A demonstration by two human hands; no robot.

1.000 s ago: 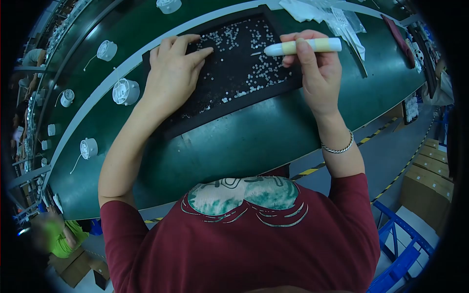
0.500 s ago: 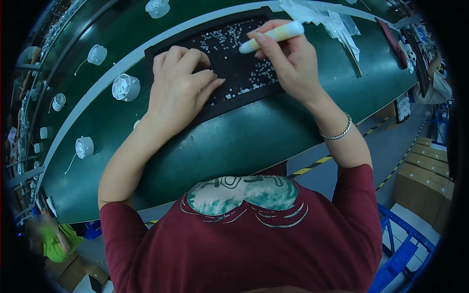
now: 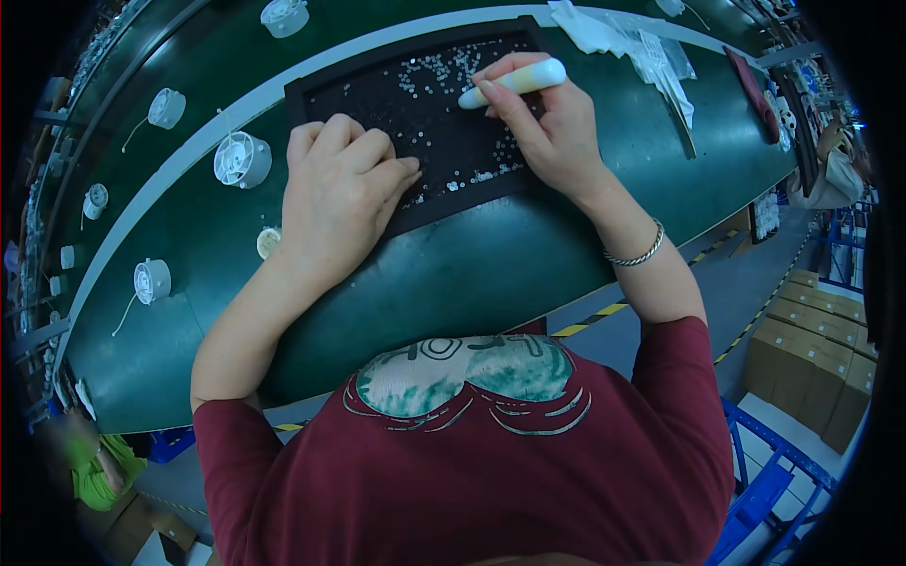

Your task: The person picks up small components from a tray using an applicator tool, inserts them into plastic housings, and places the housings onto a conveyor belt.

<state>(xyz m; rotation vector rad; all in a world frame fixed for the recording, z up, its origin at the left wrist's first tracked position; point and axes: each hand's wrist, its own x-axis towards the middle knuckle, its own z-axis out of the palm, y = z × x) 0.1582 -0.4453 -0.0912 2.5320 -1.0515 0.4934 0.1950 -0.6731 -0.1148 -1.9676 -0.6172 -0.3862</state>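
Note:
A black tray (image 3: 311,92) lies on the green bench, scattered with several tiny white parts (image 3: 434,68). My left hand (image 3: 344,193) rests on the tray's near left part, fingers curled inward; whether it holds anything is hidden. My right hand (image 3: 547,127) grips a white and pale yellow pen-shaped tool (image 3: 514,81), tip pointing left over the small parts in the tray's far half. A silver bracelet (image 3: 637,255) circles my right wrist.
White round fan housings (image 3: 242,158) with trailing wires ride the green conveyor (image 3: 189,57) to the left. A small round cap (image 3: 269,241) lies near my left wrist. Clear plastic bags (image 3: 651,52) lie far right. Cardboard boxes (image 3: 812,377) and a blue frame (image 3: 764,472) stand on the floor at right. Another person (image 3: 90,467) is at lower left.
My left hand slid back toward me and curled its fingers. My right hand moved left with the tool, tip now over the tray's far middle. The fan housings drifted along the conveyor.

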